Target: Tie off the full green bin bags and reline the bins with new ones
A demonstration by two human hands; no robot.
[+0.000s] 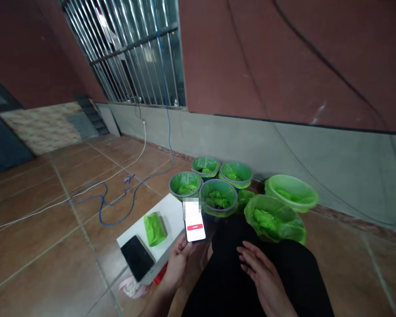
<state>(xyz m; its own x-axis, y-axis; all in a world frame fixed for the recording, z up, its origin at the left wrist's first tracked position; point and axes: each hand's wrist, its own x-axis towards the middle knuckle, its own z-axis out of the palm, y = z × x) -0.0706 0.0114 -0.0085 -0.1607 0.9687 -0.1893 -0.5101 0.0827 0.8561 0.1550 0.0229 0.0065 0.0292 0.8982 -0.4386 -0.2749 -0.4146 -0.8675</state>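
Note:
My left hand [180,259] is closed around the lower end of a smartphone [195,222], whose lit white screen carries a red button. Over my dark-clad legs hovers my right hand [259,266], fingers apart and nothing in it. Left of the phone stands a white box-like stand [174,211]. On its top lie a folded bright green plastic bundle [155,229] and a dark tablet [137,258] with its screen off.
Several bins with green liners stand by the wall, among them a front grey-rimmed bin [218,195] and a light green bin [292,191]. A blue cable [132,207] and a white cable [112,176] trail over the tiled floor. Pinkish cloth [132,287] lies below the stand.

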